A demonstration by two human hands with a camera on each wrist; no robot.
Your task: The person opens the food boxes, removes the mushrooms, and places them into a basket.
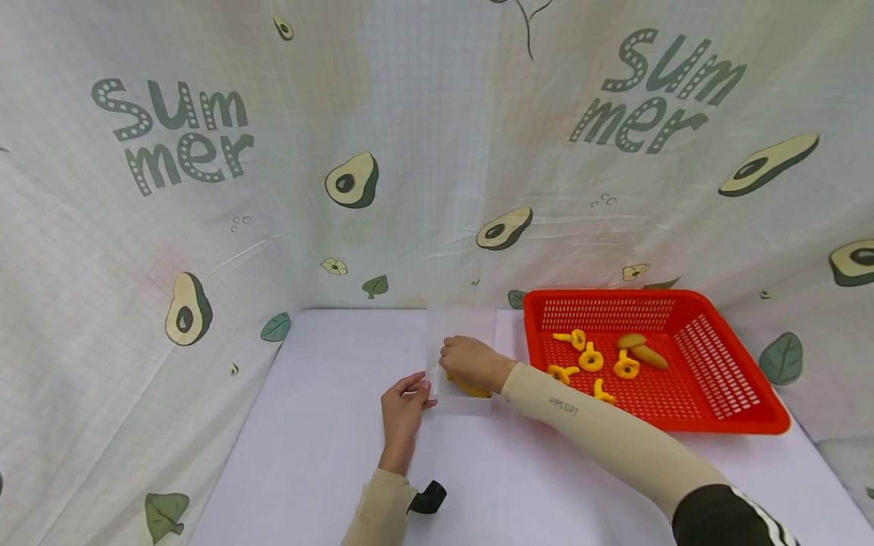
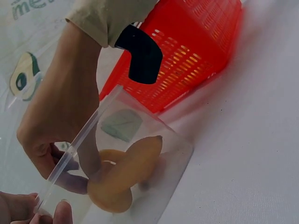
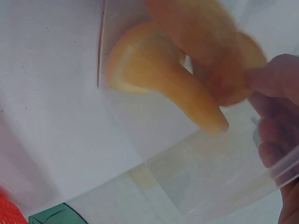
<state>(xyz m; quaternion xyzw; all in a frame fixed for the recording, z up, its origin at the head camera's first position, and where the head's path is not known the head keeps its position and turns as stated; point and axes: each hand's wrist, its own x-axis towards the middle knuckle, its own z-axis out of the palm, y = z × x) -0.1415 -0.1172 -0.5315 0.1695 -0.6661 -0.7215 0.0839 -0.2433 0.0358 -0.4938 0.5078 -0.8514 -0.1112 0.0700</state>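
A clear plastic box (image 1: 464, 406) stands on the white table. My left hand (image 1: 401, 417) pinches its left rim between thumb and fingers. Reaching inside from the right, my right hand (image 1: 476, 362) holds a brown mushroom (image 2: 135, 165) by its rounded end, low in the box. Through the box wall in the right wrist view, a yellow-orange mushroom (image 3: 140, 60) with a tapering stem lies beside the brown one. The box walls blur both pieces somewhat, and in the head view my right hand hides most of the contents.
A red perforated basket (image 1: 747, 364) stands on the table to the right, under my right forearm's far side. Several yellow mushrooms (image 1: 590, 359) and brown mushrooms (image 1: 649, 356) lie in it. Behind the table hangs a printed cloth (image 1: 423, 152).
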